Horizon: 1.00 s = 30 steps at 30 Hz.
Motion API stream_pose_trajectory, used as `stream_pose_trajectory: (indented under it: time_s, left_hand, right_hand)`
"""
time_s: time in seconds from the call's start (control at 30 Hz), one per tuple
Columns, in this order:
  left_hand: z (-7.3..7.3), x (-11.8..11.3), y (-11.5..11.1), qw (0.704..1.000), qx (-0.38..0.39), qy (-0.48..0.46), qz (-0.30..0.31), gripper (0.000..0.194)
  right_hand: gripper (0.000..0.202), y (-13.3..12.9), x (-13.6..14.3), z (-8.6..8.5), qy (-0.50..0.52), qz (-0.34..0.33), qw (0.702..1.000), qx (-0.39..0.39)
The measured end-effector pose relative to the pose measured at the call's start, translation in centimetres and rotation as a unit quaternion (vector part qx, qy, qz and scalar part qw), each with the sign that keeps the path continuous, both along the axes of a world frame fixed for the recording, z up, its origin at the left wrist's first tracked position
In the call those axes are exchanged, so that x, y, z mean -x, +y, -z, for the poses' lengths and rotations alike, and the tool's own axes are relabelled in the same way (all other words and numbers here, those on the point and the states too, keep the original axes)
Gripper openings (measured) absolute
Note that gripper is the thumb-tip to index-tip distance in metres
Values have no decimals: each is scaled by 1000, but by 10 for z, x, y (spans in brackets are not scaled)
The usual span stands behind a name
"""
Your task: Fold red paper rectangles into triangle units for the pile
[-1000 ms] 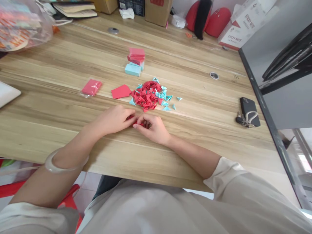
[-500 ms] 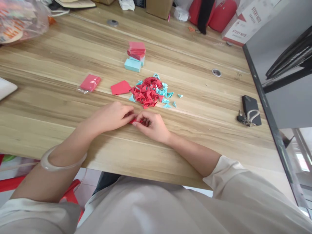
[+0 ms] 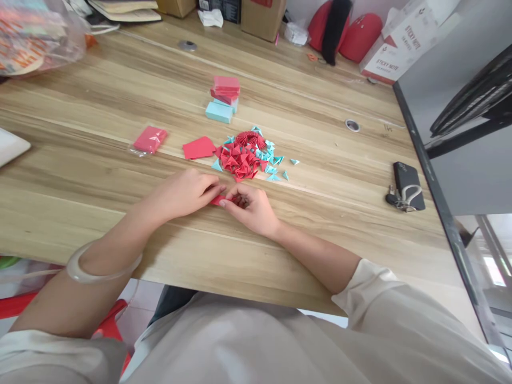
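Note:
Between my hands, on the wooden table, is a small red piece of paper [image 3: 218, 200], mostly hidden by fingers. My left hand [image 3: 194, 191] pinches its left side, while my right hand [image 3: 252, 207] closes on its right side with thumb and forefinger. Just beyond lies a heap of folded red paper triangles [image 3: 240, 161], with light blue folded triangles [image 3: 273, 169] scattered on its right. A ring of joined red pieces [image 3: 251, 140] sits at the back of the heap. To its left is a flat stack of red paper sheets [image 3: 199, 148].
A wrapped red paper pack [image 3: 149, 140] lies to the left. Further back are stacked red packs [image 3: 226, 84] and a light blue paper block [image 3: 218, 112]. A black case with keys [image 3: 408, 186] is at the right, and sticky note boxes [image 3: 394, 58] stand at the back right.
The view has shifted slightly, so the table items appear a little lower. Both hands stay on the red paper, and slightly more of it shows between the fingers.

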<state>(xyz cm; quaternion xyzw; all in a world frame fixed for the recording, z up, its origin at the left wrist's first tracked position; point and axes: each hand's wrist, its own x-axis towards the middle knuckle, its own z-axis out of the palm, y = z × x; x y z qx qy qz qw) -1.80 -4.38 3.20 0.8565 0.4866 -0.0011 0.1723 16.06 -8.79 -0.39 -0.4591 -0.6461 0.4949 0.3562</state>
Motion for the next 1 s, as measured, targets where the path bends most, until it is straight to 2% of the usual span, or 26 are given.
stream_pose_trajectory:
  time_s: [0.67,1.0]
  left_hand:
    - [2,1,1,1000,2,5,5,39]
    - [2,0,1,999,12,37,1,38]
  right_hand:
    - [27,0,-1,2,-15,-24,999,-16]
    - [26,1,-1,5,-13,-24,999,-27]
